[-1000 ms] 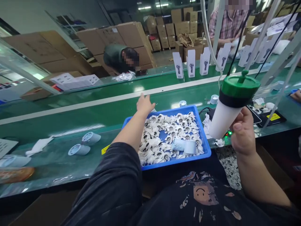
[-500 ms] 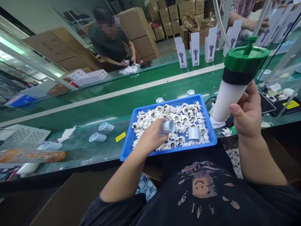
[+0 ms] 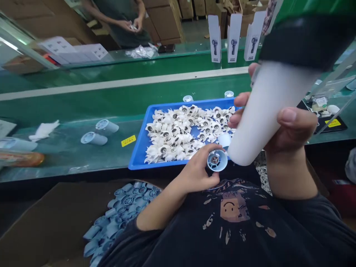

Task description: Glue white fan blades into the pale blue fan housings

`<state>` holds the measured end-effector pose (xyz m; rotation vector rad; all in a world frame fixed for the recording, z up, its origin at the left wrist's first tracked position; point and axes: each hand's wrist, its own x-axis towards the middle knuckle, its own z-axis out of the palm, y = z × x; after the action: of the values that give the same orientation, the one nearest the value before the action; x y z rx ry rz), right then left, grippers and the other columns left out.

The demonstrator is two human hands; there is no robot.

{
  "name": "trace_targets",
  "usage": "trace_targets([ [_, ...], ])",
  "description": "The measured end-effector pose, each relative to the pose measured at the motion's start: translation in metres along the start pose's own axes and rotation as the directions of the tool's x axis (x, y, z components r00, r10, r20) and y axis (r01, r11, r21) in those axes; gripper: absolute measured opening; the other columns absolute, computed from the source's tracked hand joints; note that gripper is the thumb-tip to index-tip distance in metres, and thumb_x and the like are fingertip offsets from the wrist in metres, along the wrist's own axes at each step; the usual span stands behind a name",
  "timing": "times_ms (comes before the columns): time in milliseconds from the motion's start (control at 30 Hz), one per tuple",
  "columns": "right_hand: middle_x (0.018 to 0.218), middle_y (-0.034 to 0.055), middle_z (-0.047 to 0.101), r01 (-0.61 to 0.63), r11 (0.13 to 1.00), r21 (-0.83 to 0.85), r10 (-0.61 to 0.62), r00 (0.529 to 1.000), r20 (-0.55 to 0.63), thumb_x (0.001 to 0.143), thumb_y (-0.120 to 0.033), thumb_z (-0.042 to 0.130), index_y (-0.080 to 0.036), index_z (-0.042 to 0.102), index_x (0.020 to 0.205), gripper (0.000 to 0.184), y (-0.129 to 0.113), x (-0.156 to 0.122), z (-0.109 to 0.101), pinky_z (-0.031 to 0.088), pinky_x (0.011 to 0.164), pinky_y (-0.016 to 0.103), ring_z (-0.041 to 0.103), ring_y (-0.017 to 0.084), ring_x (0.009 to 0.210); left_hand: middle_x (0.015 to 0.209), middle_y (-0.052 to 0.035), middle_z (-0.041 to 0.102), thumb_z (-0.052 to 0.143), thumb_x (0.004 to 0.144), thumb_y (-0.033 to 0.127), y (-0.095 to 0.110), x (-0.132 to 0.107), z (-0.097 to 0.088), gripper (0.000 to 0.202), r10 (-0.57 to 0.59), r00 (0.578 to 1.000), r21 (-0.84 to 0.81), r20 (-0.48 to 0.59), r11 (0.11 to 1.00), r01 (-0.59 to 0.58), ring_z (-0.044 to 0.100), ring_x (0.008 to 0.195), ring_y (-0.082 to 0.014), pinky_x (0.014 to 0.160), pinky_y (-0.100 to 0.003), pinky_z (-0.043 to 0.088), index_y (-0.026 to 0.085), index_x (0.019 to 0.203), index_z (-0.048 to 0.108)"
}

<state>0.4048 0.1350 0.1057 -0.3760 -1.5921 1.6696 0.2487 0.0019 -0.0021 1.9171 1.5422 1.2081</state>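
My left hand [image 3: 198, 168] grips a light-blue cylindrical housing [image 3: 217, 160] by its rim, its open end facing me. A dark round centre and spokes show inside. My right hand [image 3: 289, 129] is wrapped round a large white cylinder [image 3: 267, 107] with a black collar and a green top; it tilts, lower end towards the housing. Whether the two touch I cannot tell. Behind my hands lies a blue tray [image 3: 136, 152] of small white fan wheels [image 3: 169, 137]. Another light-blue housing [image 3: 224, 140] sits in the tray, partly hidden by the cylinder.
Two light-blue housings [image 3: 94, 138] lie left of the tray near a yellow label [image 3: 128, 141]. Below the bench edge, a box holds many blue housings [image 3: 122, 211]. White cartons [image 3: 234, 39] stand across the green belt [image 3: 125, 98]. Opposite, a co-worker's hands [image 3: 132, 25] hold something small.
My left hand has brought the housing out of the tray towards me and turned its open end up. The white cylinder has come lower and closer, its lower end now near the housing.
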Motion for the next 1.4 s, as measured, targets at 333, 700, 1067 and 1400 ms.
trace_targets([
  [333,0.083,0.0040,0.067,0.110,0.987,-0.120,-0.127,0.981,-0.145,0.079,-0.084,0.041,-0.024,0.049,0.123,0.075,0.011,-0.003,0.037,0.063,0.062,0.042,0.071,0.023,0.069,0.076,-0.0015,0.065,0.071,0.079,0.050,0.016,0.016,0.012,0.033,0.095,0.989,0.014,-0.110,0.995,-0.094,0.060,0.068,-0.0168,0.062,-0.030,0.049,0.019,0.082,0.059],
  [700,0.079,-0.0010,0.067,0.053,0.980,-0.191,-0.083,0.985,-0.150,0.080,-0.085,0.036,-0.030,0.056,0.109,0.066,0.000,-0.002,0.035,0.064,0.065,0.044,0.072,0.024,0.070,0.079,-0.0026,0.066,0.070,0.079,0.048,0.017,0.019,0.012,0.031,0.081,0.993,0.021,-0.087,0.997,-0.080,0.061,0.069,-0.0174,0.066,-0.031,0.051,0.019,0.085,0.059],
  [1067,0.086,-0.0007,0.070,-0.020,0.995,-0.095,0.006,0.990,-0.140,0.070,-0.082,0.058,-0.031,0.055,0.116,0.069,0.010,0.003,0.019,0.066,0.062,0.043,0.072,0.026,0.072,0.088,-0.0025,0.070,0.077,0.074,0.053,0.020,0.024,0.002,0.047,-0.073,0.982,-0.158,0.176,0.982,0.101,0.065,0.074,-0.0196,0.064,-0.030,0.052,0.020,0.104,0.064],
  [1400,0.099,-0.0006,0.069,-0.011,0.983,-0.183,-0.084,0.860,-0.504,0.039,-0.070,0.089,-0.044,0.070,0.104,0.073,0.021,-0.027,-0.039,0.061,0.069,0.039,0.070,0.026,0.085,0.097,-0.0075,0.075,0.075,0.077,0.048,-0.057,-0.010,-0.032,0.041,-0.119,0.944,0.034,-0.306,0.990,0.136,0.071,0.091,-0.0260,0.082,-0.040,0.058,0.023,0.107,0.062],
])
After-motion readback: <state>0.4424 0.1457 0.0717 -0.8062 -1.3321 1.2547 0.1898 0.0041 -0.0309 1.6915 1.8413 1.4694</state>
